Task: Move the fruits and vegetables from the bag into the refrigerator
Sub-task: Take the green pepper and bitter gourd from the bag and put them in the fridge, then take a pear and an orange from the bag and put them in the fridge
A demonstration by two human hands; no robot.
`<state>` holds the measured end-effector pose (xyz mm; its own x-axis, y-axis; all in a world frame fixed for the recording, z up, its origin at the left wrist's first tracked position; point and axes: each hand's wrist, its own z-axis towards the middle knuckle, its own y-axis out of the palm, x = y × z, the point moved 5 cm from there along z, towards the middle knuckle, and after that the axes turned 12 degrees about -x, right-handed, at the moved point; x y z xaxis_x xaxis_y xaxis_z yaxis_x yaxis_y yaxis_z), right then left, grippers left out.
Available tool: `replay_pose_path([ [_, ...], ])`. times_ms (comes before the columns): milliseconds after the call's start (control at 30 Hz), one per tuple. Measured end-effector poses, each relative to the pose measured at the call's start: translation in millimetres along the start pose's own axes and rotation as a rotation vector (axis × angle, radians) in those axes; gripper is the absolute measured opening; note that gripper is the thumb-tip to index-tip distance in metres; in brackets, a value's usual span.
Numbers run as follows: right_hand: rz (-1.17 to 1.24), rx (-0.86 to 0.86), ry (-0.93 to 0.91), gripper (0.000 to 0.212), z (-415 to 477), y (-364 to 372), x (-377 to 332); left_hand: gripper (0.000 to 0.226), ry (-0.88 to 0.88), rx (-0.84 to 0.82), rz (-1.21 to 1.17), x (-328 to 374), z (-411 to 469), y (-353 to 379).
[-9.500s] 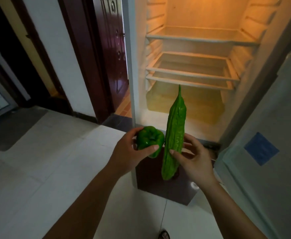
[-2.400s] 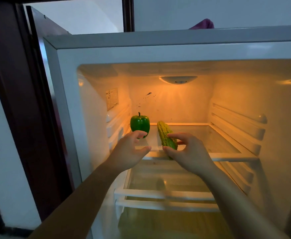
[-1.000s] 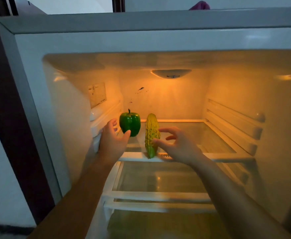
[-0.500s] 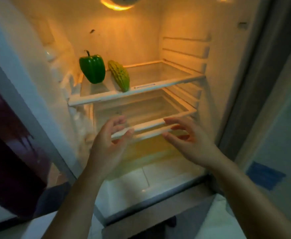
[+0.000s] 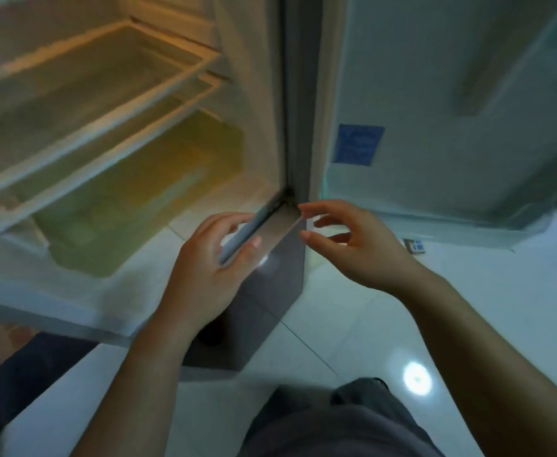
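Note:
The open refrigerator (image 5: 250, 94) fills the upper left, lit yellow inside, with its lower glass shelves (image 5: 112, 103) and a bottom drawer (image 5: 145, 192) showing. The view is blurred. My left hand (image 5: 211, 268) hovers in front of the refrigerator's lower right corner, fingers apart and holding nothing. My right hand (image 5: 353, 245) is beside it, just to the right, also holding nothing with fingers spread. The green pepper, the bitter gourd and the bag are out of view.
The refrigerator door (image 5: 452, 110) stands open at the right, with a blue sticker (image 5: 358, 145) on it. A brown base block (image 5: 270, 291) sits under the refrigerator's corner. White floor tiles (image 5: 468, 308) spread to the right. My grey trousers (image 5: 336, 423) show at the bottom.
Both hands let go of the pepper and gourd on the top shelf and drew back and down. The view has swung down and right, so the top shelf has left the frame.

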<state>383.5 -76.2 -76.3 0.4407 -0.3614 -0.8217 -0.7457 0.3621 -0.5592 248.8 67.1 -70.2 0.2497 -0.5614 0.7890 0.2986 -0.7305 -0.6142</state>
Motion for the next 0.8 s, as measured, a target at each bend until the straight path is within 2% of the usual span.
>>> replay_pose_path([
  [133,-0.088,0.004,0.174,0.044,-51,-17,54,0.034,-0.010,-0.161,0.108,6,0,52],
  [300,-0.068,0.054,0.325,0.043,-125,-47,104,0.041,0.059,-0.381,0.240,37,12,131],
  [667,-0.050,0.297,0.523,0.040,-352,-176,225,0.042,0.385,-0.763,0.325,226,19,398],
  [800,-0.035,0.353,0.564,0.039,-403,-219,261,0.041,0.443,-0.809,0.344,281,23,468],
])
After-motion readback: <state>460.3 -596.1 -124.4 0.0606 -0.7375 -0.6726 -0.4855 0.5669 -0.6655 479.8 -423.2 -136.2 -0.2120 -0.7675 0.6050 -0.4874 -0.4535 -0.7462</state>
